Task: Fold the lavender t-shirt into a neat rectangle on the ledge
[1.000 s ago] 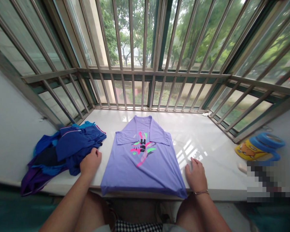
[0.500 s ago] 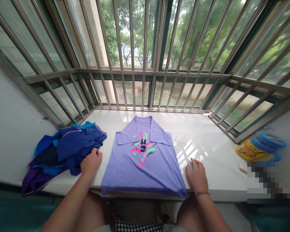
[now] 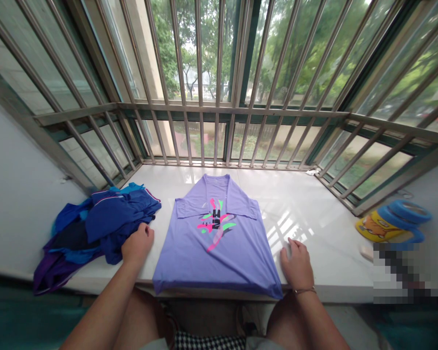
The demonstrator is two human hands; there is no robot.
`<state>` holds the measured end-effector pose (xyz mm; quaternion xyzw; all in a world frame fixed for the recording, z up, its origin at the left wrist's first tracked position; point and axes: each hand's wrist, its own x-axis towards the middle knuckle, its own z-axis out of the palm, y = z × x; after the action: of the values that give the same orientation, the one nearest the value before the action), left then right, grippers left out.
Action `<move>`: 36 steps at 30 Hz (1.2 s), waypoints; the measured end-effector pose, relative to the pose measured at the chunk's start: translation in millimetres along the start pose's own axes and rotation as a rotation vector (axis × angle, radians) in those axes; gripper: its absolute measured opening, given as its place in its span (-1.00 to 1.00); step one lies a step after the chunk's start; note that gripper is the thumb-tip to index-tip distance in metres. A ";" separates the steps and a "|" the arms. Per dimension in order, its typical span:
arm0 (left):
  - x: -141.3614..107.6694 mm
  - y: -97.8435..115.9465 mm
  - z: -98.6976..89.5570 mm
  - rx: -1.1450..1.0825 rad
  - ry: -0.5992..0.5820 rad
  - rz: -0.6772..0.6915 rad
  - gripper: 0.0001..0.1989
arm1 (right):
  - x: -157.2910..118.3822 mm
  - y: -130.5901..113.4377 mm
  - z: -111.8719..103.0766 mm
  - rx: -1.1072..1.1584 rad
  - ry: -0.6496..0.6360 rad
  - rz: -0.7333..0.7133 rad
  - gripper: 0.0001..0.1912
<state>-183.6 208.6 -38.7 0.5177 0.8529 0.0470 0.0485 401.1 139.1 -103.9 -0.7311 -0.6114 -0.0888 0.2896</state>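
A lavender T-shirt (image 3: 190, 253) with a pink, green and black print lies spread on the white sill, its collar toward the window. Both sleeves are folded inward over the front, and the hem hangs slightly past the near edge. My left hand (image 3: 138, 243) rests left of the shirt, fingers curled in, against a heap of blue and purple clothes (image 3: 113, 218); nothing shows in it. To the shirt's right, my right hand (image 3: 297, 262) lies on the sill with fingers loosely apart, holding nothing. A thin bracelet circles that wrist.
Metal bars (image 3: 219, 112) and window frames enclose the white sill (image 3: 321, 223) on three sides. A yellow and blue jug (image 3: 383, 226) stands at the far right, beside a blurred-out patch. My knees are below the sill's front edge.
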 end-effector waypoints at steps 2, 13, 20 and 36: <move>0.1 -0.2 0.5 -0.003 0.004 0.002 -0.54 | 0.1 -0.1 -0.2 -0.002 -0.004 -0.004 -0.50; -1.6 0.5 -1.5 -0.008 -0.002 0.005 -0.54 | -0.1 0.2 0.2 -0.006 -0.010 0.000 -0.51; 1.4 -1.7 0.0 -0.041 -0.014 -0.022 -0.53 | 0.3 2.3 2.3 -0.011 -0.019 -0.008 -0.50; -49.9 67.2 34.7 -0.238 0.003 0.757 -0.51 | -3.4 -69.7 -14.8 0.157 -0.359 -0.480 -0.56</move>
<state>-97.0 196.2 -62.6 0.7863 0.5904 0.1608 0.0860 337.7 134.2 -71.5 -0.5451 -0.8130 0.0236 0.2033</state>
